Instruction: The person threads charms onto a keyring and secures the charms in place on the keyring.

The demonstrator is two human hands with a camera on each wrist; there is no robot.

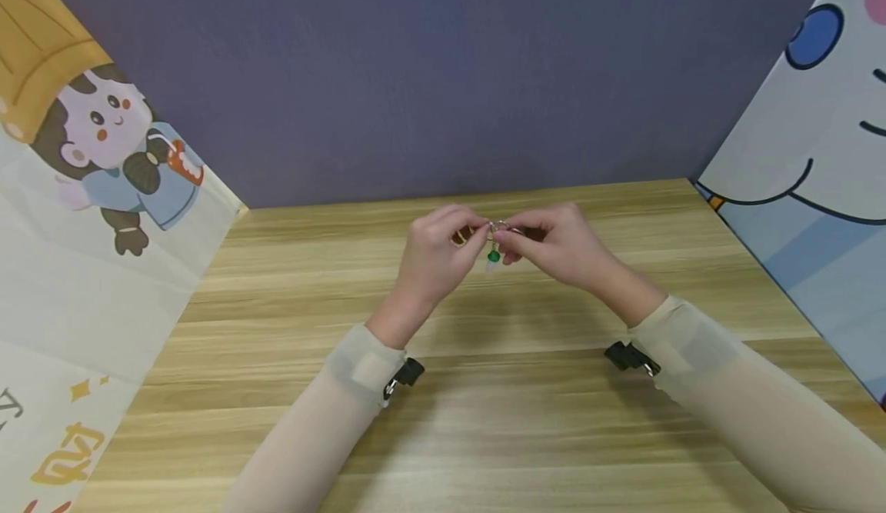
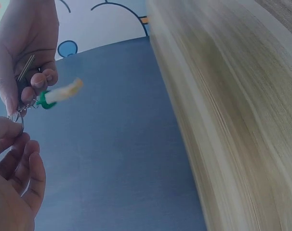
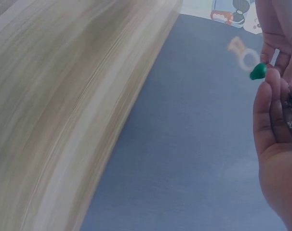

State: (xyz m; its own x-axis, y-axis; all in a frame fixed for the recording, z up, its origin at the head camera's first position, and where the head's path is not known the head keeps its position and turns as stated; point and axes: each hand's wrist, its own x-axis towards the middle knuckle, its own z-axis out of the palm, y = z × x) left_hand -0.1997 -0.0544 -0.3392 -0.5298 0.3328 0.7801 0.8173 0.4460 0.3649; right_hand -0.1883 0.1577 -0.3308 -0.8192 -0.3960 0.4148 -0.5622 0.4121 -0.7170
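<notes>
Both hands are raised over the far part of the table and meet at a small metal key ring [image 2: 21, 124]. My left hand [image 1: 439, 251] pinches the ring between thumb and forefinger. On its other side, my right hand [image 1: 564, 248] pinches it with the thumb and fingertips. A metal key [image 2: 25, 68] lies within the right hand, partly hidden by the fingers; its metal also shows by the palm in the right wrist view. Between the hands dangles a charm with a green cap [image 1: 494, 256] and a pale, yellowish-tipped body [image 2: 64, 92], blurred in both wrist views.
Under the hands is a wood-grain table [image 1: 484, 421]. A dark blue-grey panel [image 1: 443, 82] stands along its far edge. Cartoon-printed panels flank it on the left [image 1: 62, 267] and right [image 1: 796, 167]. Each wrist wears a strapped black camera mount.
</notes>
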